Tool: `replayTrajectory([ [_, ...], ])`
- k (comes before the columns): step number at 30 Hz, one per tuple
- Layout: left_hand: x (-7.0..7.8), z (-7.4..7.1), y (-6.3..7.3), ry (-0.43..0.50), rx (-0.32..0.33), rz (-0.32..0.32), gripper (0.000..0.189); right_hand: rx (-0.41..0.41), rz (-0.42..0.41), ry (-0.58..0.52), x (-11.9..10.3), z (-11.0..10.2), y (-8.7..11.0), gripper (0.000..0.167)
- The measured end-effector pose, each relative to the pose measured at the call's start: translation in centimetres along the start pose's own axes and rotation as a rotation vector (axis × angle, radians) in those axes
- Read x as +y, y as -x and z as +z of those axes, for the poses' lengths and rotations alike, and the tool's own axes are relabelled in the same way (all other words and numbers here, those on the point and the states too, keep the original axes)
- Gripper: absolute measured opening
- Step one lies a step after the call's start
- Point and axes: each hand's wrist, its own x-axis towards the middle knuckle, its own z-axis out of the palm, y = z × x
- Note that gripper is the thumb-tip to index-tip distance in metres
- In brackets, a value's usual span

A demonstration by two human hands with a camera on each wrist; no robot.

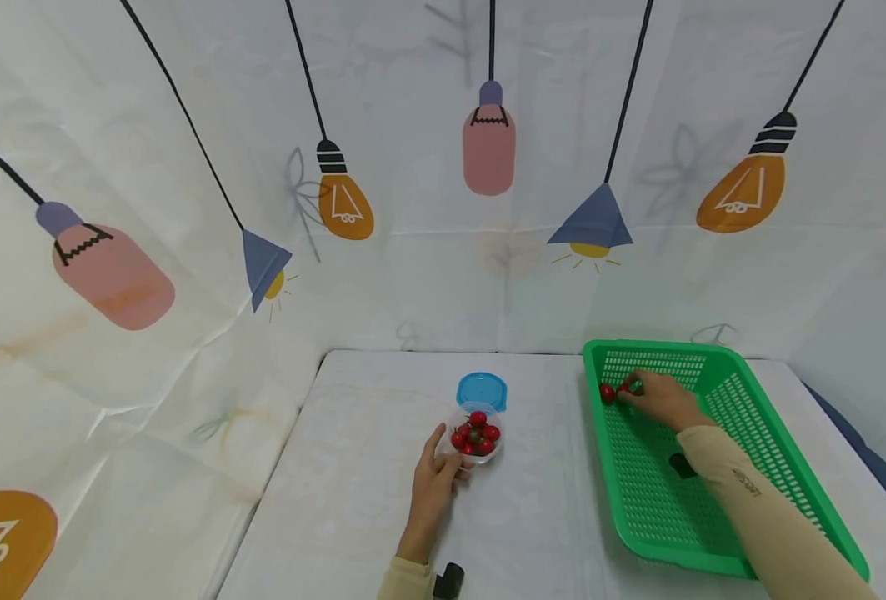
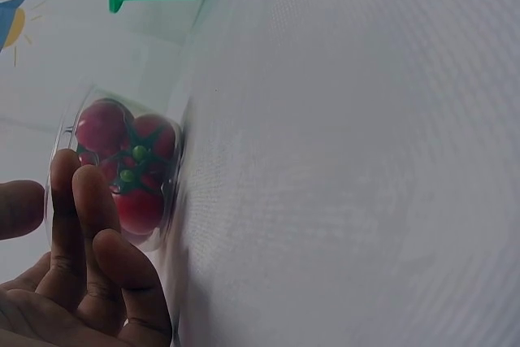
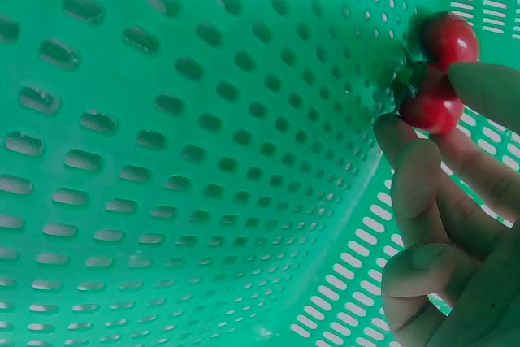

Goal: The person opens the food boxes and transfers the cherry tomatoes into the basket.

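Red tomato [image 3: 437,110], basket [image 1: 641,492] ten o'clock: likely light, slick, bruisable; hold sides. Right hand [image 1: 663,400] pinches it; left hand [image 1: 435,483] relaxed, fingers apart.

This looks like a makeshift booth: creased, lamp-printed sheets [image 1: 427,283] surround a white table [image 1: 360,492].

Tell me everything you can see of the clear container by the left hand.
The clear container, apparently thin plastic, is see-through and small beside the green basket to its right. It stands upright and open on the white table, heaped with red tomatoes, some showing green stems. A blue lid lies folded back behind it; whether hinged, I cannot tell. Fingers of the left hand rest at its near left side.
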Motion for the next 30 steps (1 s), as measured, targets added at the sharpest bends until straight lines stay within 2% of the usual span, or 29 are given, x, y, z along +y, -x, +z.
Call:
replayTrajectory([
  [9, 0.4, -0.1, 0.0, -0.012, -0.011, -0.001, 0.058, -0.015, 0.025, -0.016, 0.0, -0.1, 0.2, 0.040],
  [13, -1.6, 0.0, -0.9, -0.023, 0.014, 0.007, 0.058, -0.021, 0.028, -0.007, -0.2, -0.3, 0.3, 0.040],
  [16, -2.3, 0.0, -1.3, -0.027, 0.020, 0.005, 0.058, -0.021, 0.029, -0.004, -0.3, -0.4, 0.3, 0.039],
  [22, 0.3, -0.1, -0.1, -0.032, -0.005, 0.005, 0.057, -0.001, 0.026, -0.020, -0.3, -0.8, 0.4, 0.042],
  [30, 0.6, 0.0, 0.1, -0.029, 0.007, 0.008, 0.056, 0.096, -0.013, -0.023, -2.1, -2.2, 0.5, 0.046],
])
